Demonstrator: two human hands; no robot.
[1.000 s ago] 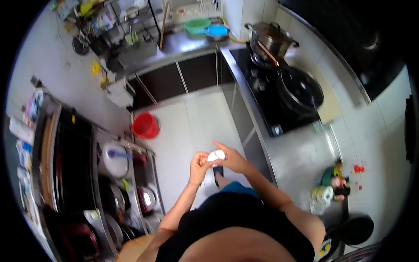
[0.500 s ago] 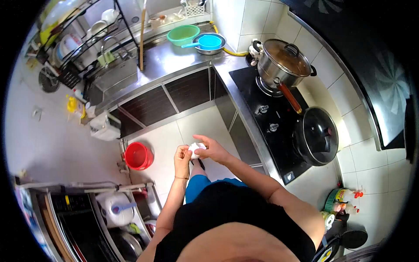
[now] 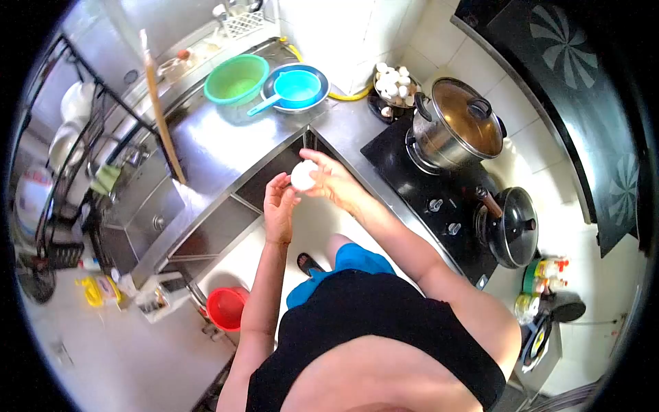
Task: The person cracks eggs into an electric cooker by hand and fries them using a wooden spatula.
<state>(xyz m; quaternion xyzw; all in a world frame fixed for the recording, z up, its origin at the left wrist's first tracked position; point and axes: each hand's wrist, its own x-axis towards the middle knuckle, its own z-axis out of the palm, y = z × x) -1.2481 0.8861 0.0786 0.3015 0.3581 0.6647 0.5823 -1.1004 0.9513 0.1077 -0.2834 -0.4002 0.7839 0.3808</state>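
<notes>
A round white bulb-like thing [image 3: 303,176] sits in the fingers of my right hand [image 3: 328,180], above the floor near the inner corner of the counter. Whether it is garlic or a mushroom I cannot tell. My right thumb and fingers grip its right side, with the index finger over the top. My left hand [image 3: 279,206] is just left of it, its fingers bent and a little apart. I see nothing held in the left hand; whether its fingertips touch the bulb is unclear.
A bowl of several white bulb-like pieces [image 3: 397,86] stands behind the lidded steel pot [image 3: 456,127]. A lidded dark pan [image 3: 515,226] is on the hob. A green basin [image 3: 237,79] and blue ladle-like scoop [image 3: 297,88] rest on the counter. A red bucket [image 3: 226,307] stands on the floor.
Both hands have moved up in view, toward the counter corner, with the white thing. The left fingers have come away from pinching it. My view has shifted, showing the bowl of white pieces.
</notes>
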